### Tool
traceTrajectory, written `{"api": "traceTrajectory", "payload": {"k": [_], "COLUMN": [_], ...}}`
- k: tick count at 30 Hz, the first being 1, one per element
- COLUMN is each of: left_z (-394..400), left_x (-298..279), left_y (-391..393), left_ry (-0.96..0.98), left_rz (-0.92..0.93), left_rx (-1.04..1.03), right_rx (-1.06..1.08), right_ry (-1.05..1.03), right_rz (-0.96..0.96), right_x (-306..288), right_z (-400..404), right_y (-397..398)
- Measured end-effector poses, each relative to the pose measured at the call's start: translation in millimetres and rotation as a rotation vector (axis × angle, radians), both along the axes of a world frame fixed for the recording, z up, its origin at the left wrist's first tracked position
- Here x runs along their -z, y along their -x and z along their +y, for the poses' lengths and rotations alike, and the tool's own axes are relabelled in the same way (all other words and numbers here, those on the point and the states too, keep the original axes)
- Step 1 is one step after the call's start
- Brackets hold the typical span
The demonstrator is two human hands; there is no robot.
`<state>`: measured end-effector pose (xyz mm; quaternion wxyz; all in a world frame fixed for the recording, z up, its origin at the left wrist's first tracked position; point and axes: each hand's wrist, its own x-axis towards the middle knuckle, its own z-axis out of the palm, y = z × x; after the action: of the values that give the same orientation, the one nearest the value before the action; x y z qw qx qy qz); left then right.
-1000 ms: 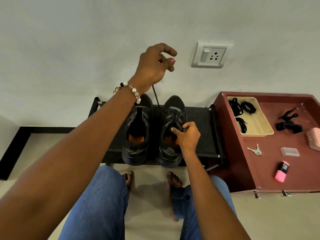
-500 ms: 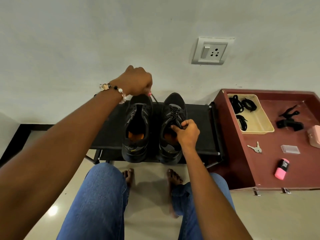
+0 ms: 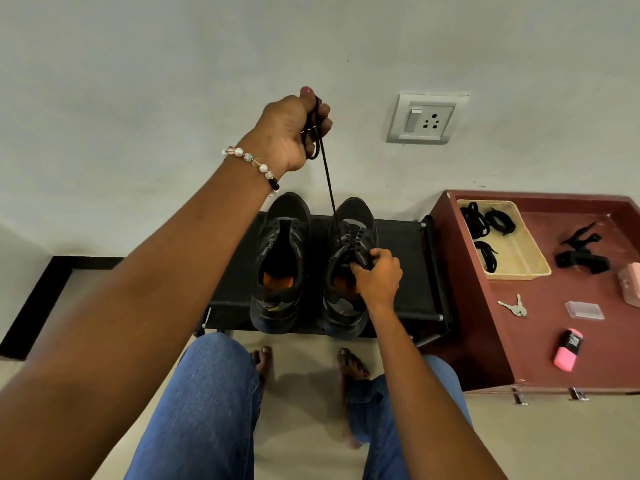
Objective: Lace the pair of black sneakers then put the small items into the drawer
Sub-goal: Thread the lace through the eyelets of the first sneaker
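**Pulling the lace taut on the right-hand sneaker**

Sitting in front of a low black rack [image 3: 398,237], the person is holding the left hand [image 3: 294,129] high against the wall, its fingers [image 3: 320,114] curled tight round a black shoelace [image 3: 329,188] that is running straight down to the eyelets of the right sneaker [image 3: 349,271]. A loop of the lace is hanging below the fist. The right hand [image 3: 375,278] is resting on that same shoe, its fingers pinching the upper edge near the tongue. The left sneaker [image 3: 280,265] is standing just beside it, touching or nearly so, with no lace showing and its orange insole in view. Both shoes are sitting upright on the rack, toes toward the wall.

To the right, a dark red desk [image 3: 540,341] is carrying the small items: a cream tray [image 3: 519,244] holding coiled black laces [image 3: 485,223], a black clip [image 3: 581,251] beyond the tray, a pair of keys [image 3: 514,306], a small clear case [image 3: 585,310], a pink highlighter [image 3: 568,349], and a pink box [image 3: 630,284] cut off by the frame edge. All of them are lying well apart from the shoes. A beaded bracelet [image 3: 252,164] is circling the left wrist, and a wall socket [image 3: 426,119] is sitting above the rack
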<state>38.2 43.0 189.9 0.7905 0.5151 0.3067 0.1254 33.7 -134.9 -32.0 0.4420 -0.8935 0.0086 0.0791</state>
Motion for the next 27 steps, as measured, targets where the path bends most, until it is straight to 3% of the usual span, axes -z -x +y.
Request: {"api": "traceTrajectory", "payload": {"k": [3,10,17,23,27], "left_z": [-8,-8,-1,-4,4], "left_x": [-5,-9,-14,-12,-7], "left_y": [-1,-2,-4,-7,-3], "left_ry": [0.062,0.244,0.387,0.370,0.196], "left_rz": [-0.011,-0.178,-0.241,-0.327,-0.276], "left_rx": [-0.008,-0.079,-0.161,-0.128,-0.077], "right_rx": [-0.096,-0.160,-0.305,-0.320,-0.332], "right_ry": [0.168,0.274,0.460,0.511,0.487], "right_rz": [0.010,-0.014,0.093,0.134,0.084], "right_x": [-4,-4,-8,-4,-1], "right_z": [1,0,13,22,14], "right_y": [-4,-5,-6,-11,-15]}}
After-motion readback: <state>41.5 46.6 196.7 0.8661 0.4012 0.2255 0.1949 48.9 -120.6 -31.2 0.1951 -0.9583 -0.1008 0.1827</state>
